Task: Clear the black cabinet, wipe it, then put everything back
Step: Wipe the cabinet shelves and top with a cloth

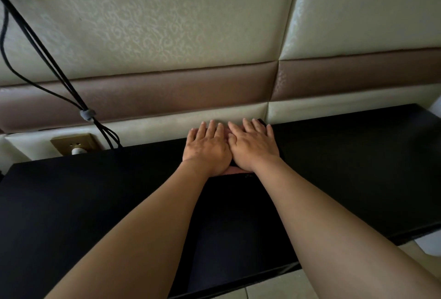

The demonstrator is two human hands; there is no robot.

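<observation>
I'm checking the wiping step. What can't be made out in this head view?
All in the head view:
- What lies under the left hand and right hand: they cover it; only a pinkish sliver shows, cloth or not unclear.
- The front and inside of the black cabinet: the camera sees only its top, partly behind the forearms.
- Where the cables lead: cut off at the left edge, then behind the cabinet.
</observation>
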